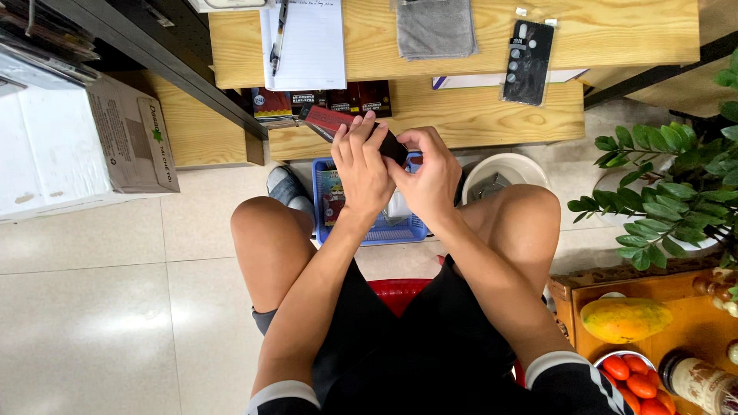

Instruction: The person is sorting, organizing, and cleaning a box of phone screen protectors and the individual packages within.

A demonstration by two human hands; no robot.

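Both hands hold a slim red and black box [330, 121] above my knees. My left hand [360, 163] wraps over the middle of the box from the left. Gripping the box's dark right end is my right hand [427, 175]. Beneath the hands sits a blue plastic basket [382, 229] on the floor, with a few packets inside it. I sit on a red stool [397, 293].
A low wooden shelf [461, 115] ahead holds a notepad with a pen [301, 42], a grey cloth [434, 27], a black card [527, 61] and small boxes. A cardboard box [81, 146] stands left. Right are a plant [676, 192], a white bowl [503, 173], a papaya [624, 319] and tomatoes [632, 380].
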